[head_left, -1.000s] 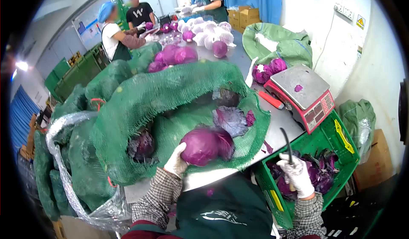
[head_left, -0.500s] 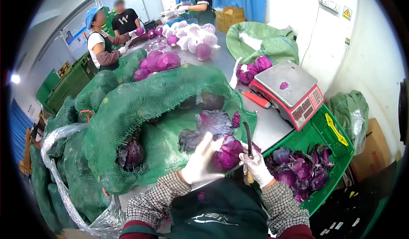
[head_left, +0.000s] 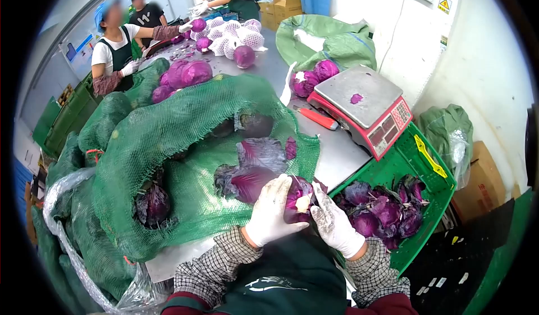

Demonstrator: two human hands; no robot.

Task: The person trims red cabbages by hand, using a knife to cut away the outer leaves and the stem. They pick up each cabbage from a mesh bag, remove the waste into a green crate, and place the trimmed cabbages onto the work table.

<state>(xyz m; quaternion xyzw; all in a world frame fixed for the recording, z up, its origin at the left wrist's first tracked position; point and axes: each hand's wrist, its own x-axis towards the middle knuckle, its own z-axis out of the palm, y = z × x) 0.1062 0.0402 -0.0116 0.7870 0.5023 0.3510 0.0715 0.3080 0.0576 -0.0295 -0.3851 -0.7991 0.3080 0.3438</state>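
Note:
In front of my apron, a red cabbage [head_left: 299,194] is between my hands, its pale cut stem turned towards me. My left hand [head_left: 274,214], white-gloved, grips it from the left with the thumb underneath. Against its right side lies my right hand [head_left: 335,223], in a soiled glove, fingers fairly straight and pressing on it. No knife shows now. Just beyond my left hand, loose cabbage leaves [head_left: 262,155] lie on a green mesh sack [head_left: 196,183]. Inside the sack's mouth are more cabbages, one dark cabbage [head_left: 152,204] at the left.
To my right stands a green crate [head_left: 429,203] of cabbage leaves. Behind it, a red scale [head_left: 359,99] and an orange-handled knife [head_left: 318,118] rest on the metal table [head_left: 331,155]. Full mesh sacks crowd the left. Several people work at the far end.
The knife seen in my right hand is out of sight, and that hand now presses the cabbage. The cabbage has turned stem towards me. Another purple leaf lies on the mesh.

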